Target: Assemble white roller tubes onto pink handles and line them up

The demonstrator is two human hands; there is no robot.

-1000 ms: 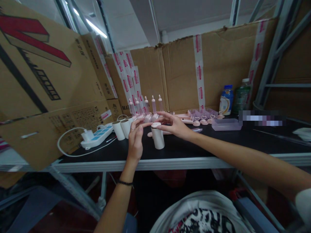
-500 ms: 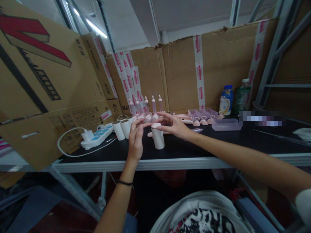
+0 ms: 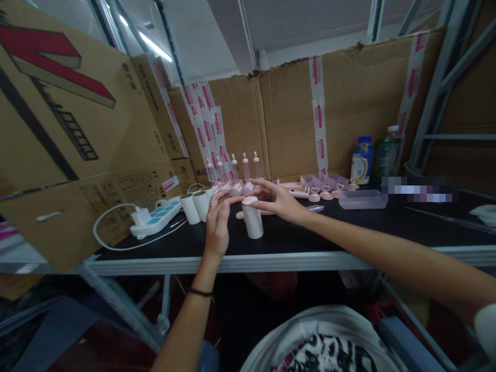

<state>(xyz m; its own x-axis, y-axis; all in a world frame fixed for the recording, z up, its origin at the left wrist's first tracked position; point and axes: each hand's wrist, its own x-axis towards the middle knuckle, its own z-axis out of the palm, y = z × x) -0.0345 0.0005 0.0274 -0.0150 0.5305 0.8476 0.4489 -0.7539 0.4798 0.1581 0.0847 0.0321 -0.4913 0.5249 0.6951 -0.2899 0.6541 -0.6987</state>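
Note:
A white paper tube (image 3: pixel 254 225) stands upright near the table's front edge. On its top sits a round pink piece (image 3: pixel 250 200). My right hand (image 3: pixel 277 200) reaches in from the right, its thumb and fingers closed around this piece at the tube's top. To the left is my left hand (image 3: pixel 219 219), fingers stretched toward the tube's top, the fingertips close to the pink piece; whether they touch it I cannot tell. Behind my hands stand several pink, clear-bodied tubes (image 3: pixel 246 168) with small knobbed tops; their bases are partly hidden.
More white paper tubes (image 3: pixel 189 208) stand at the left beside a power strip (image 3: pixel 157 219) with a looping cable. Pink heart-topped pieces (image 3: pixel 326 194) and a translucent purple tray (image 3: pixel 362 200) lie right of centre. A blue-capped bottle (image 3: pixel 361 161) and cardboard panels (image 3: pixel 287 124) stand behind.
Hardly anything differs. Both hands keep their places at the tube's top, and the whole view has shifted very slightly.

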